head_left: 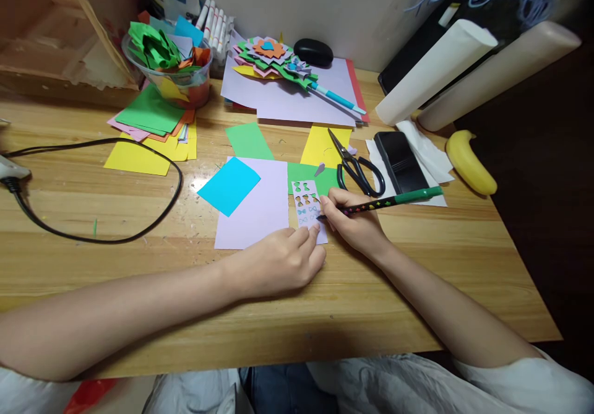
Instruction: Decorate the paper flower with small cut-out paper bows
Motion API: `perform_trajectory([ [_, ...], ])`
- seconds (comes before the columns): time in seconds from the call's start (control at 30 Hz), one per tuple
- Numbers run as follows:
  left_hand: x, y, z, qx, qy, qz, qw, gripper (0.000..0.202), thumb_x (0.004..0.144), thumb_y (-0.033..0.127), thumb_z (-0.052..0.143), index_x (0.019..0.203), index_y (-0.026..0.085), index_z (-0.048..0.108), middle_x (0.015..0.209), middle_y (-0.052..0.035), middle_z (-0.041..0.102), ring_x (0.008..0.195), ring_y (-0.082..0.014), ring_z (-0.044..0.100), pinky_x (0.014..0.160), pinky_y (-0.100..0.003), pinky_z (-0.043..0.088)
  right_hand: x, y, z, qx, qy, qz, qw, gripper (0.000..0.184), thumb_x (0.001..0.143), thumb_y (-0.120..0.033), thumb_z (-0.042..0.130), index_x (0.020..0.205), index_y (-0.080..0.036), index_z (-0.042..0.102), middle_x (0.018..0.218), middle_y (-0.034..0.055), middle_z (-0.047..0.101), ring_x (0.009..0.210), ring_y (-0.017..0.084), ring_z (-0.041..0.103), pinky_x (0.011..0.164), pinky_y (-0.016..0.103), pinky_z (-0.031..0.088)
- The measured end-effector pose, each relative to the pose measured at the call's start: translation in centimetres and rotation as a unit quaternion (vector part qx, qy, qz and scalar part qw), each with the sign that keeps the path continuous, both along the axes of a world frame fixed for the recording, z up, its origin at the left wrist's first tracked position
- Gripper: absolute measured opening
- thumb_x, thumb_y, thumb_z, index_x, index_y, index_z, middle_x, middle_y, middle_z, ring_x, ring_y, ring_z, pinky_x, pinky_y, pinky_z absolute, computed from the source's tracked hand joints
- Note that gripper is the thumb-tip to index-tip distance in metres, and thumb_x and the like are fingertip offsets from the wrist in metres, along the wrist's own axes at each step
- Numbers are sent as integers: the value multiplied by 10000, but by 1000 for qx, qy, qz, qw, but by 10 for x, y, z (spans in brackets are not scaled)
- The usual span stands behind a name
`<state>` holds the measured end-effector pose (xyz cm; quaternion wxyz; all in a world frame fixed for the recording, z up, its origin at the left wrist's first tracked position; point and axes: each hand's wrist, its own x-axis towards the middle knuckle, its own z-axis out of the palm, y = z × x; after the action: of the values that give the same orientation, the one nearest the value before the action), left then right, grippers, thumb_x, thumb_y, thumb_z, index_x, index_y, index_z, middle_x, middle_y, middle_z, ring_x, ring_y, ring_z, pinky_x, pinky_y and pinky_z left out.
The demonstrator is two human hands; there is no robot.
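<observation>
My right hand (355, 219) grips a black pencil (394, 200) with a green end and coloured marks, its tip on a small pale card (307, 207) cut with bow-shaped holes. My left hand (281, 262) is curled, its fingertips pressing the card's lower edge against the wooden desk (116, 259). The card lies on the right edge of a lilac sheet (260, 213), which has a cyan square (229, 185) on top. A green sheet (309, 176) lies just behind the card.
Black scissors (357, 166) and a phone (400, 161) on white paper lie right of the card, a banana (469, 163) further right. A black cable (116, 185) loops at left. Coloured paper stacks (148, 135), a scrap-filled bowl (167, 61), a paper flower (271, 58) and rolled sheets (436, 70) stand behind.
</observation>
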<state>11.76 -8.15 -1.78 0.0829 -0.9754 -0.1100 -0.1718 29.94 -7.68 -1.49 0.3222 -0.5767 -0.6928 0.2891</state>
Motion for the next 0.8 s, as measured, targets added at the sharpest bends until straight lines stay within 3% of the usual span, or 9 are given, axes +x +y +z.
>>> perform_trajectory([
  [0.2, 1, 1, 0, -1, -3, -1, 1000, 139, 867, 169, 410, 792, 114, 513, 1030, -170, 641, 776, -193, 604, 610, -285, 483, -1, -2, -1, 9, 55, -14, 998, 341, 857, -321, 498, 550, -185, 443, 499, -46, 450, 460, 84, 422, 479, 227, 332],
  [0.33, 0, 1, 0, -11, 2, -4, 1000, 122, 859, 164, 423, 791, 115, 511, 1041, -172, 637, 779, -195, 606, 600, -284, 488, 16, 10, 6, 66, 132, -98, 984, 205, 850, -405, 490, 868, -212, 557, 622, -21, 592, 492, 109, 546, 475, 227, 398],
  [0.4, -1, 1, 0, -15, 4, -6, 1000, 119, 857, 163, 426, 786, 116, 509, 1055, -178, 631, 785, -195, 609, 596, -280, 491, 37, 20, 13, 112, 73, -174, 976, 269, 880, -427, 409, 965, -217, 553, 714, 13, 639, 578, 135, 603, 549, 256, 451],
  [0.47, -1, 1, 0, -17, 6, -8, 1000, 120, 856, 164, 429, 778, 118, 507, 1065, -182, 628, 796, -196, 611, 602, -280, 495, 64, 30, 18, 157, -46, -252, 954, 263, 874, -414, 415, 929, -204, 562, 841, 54, 653, 768, 181, 629, 695, 316, 470],
  [0.53, -1, 1, -1, -17, 6, -9, 1000, 127, 858, 168, 426, 774, 119, 507, 1073, -186, 624, 800, -197, 613, 605, -281, 498, 90, 36, 19, 127, -187, -312, 923, 294, 775, -434, 558, 940, -192, 537, 951, 99, 634, 915, 258, 591, 772, 392, 441],
  [0.6, -1, 1, -2, -16, 6, -12, 1000, 135, 861, 172, 421, 776, 117, 511, 1082, -192, 619, 802, -199, 615, 603, -283, 501, 110, 38, 16, 30, -256, -346, 902, 469, 651, -484, 659, 958, -172, 491, 939, 133, 616, 884, 303, 581, 720, 411, 440],
  [0.7, -2, 1, -3, -16, 1, -19, 1000, 152, 867, 179, 413, 784, 110, 520, 1080, -195, 618, 818, -206, 618, 607, -288, 508, 124, 39, 8, -72, -280, -346, 892, 546, 590, -510, 677, 941, -171, 433, 882, 131, 598, 819, 305, 576, 654, 385, 431],
  [0.8, -1, 1, -1, -15, -6, -20, 1000, 170, 870, 187, 410, 782, 105, 529, 1059, -197, 627, 821, -209, 623, 617, -290, 514, 127, 42, 2, -53, -269, -343, 899, 509, 603, -479, 654, 931, -191, 393, 905, 113, 578, 841, 283, 560, 666, 362, 421],
])
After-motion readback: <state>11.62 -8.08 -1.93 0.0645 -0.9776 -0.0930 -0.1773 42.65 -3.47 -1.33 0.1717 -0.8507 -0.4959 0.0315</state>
